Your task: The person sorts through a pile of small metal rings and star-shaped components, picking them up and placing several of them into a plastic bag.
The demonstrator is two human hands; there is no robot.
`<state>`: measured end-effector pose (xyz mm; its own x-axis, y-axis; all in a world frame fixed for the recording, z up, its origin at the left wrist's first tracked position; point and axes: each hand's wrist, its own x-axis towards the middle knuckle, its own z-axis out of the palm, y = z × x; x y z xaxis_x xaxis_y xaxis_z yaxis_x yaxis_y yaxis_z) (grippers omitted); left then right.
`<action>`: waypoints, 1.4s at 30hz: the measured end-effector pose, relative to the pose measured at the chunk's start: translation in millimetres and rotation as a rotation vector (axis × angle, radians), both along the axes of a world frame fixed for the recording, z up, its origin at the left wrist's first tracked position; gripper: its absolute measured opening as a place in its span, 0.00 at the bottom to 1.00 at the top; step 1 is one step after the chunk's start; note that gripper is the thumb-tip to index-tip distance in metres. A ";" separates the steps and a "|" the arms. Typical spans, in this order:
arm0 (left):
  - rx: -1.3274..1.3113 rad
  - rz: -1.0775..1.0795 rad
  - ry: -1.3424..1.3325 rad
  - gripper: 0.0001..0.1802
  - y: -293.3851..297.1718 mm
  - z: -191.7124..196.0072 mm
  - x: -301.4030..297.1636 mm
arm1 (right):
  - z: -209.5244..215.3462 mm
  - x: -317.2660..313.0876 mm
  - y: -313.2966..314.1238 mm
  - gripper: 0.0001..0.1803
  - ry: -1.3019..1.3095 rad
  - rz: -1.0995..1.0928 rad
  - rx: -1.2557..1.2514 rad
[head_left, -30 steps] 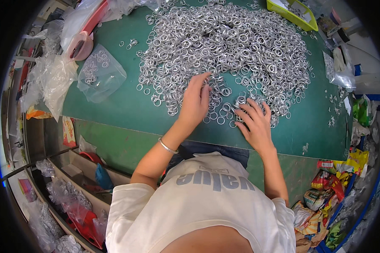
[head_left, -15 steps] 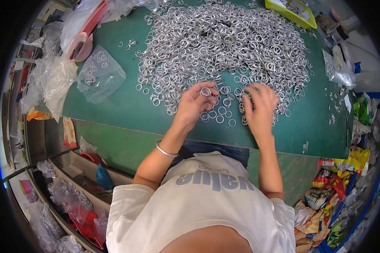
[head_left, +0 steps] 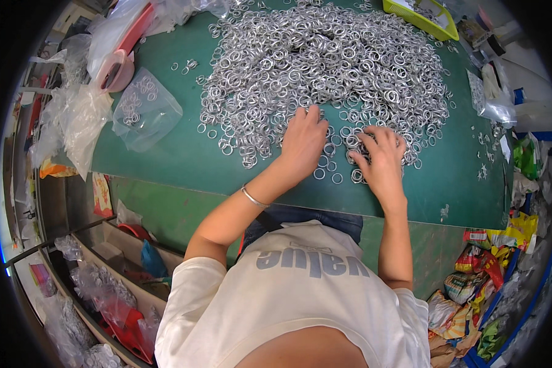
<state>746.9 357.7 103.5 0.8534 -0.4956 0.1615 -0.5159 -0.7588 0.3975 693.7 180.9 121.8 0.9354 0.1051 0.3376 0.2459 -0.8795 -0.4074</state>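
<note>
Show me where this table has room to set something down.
Bare table lies near the front, between the ring bag and left hand, and between the right hand and scattered bits, one scrap aside. The ring heap crowds the middle; plastic bags and a pink tub crowd the left.

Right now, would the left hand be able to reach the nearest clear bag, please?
Probably yes: only loose rings and green tabletop appear to lie between the left hand and that clear bag.
</note>
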 end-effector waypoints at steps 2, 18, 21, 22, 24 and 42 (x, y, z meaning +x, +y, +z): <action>-0.199 0.017 -0.053 0.14 1.0 -2.2 0.7 | -5.1 -0.4 0.0 0.11 -0.036 0.003 -0.029; -0.617 0.112 0.505 0.10 17.8 6.3 -20.5 | 1.0 13.8 -10.9 0.08 0.117 -0.140 0.350; -0.244 0.101 0.138 0.09 1.3 2.3 -33.0 | -6.4 15.3 1.9 0.06 0.154 -0.180 -0.065; -0.188 0.104 0.130 0.08 -1.2 0.4 -33.8 | -6.8 16.9 0.3 0.06 0.130 -0.169 0.027; -0.226 0.094 0.138 0.07 -1.0 -8.4 -34.9 | -8.4 19.3 -5.6 0.06 0.086 -0.142 0.212; -1.848 0.407 1.656 0.12 38.9 3.1 -35.4 | -19.0 38.3 50.1 0.10 0.091 -0.048 0.227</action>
<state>711.5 396.6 106.6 0.6517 -0.5534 -0.5187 0.7182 0.6700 0.1876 732.0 230.9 102.8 0.9651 -0.0094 0.2618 0.1590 -0.7729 -0.6143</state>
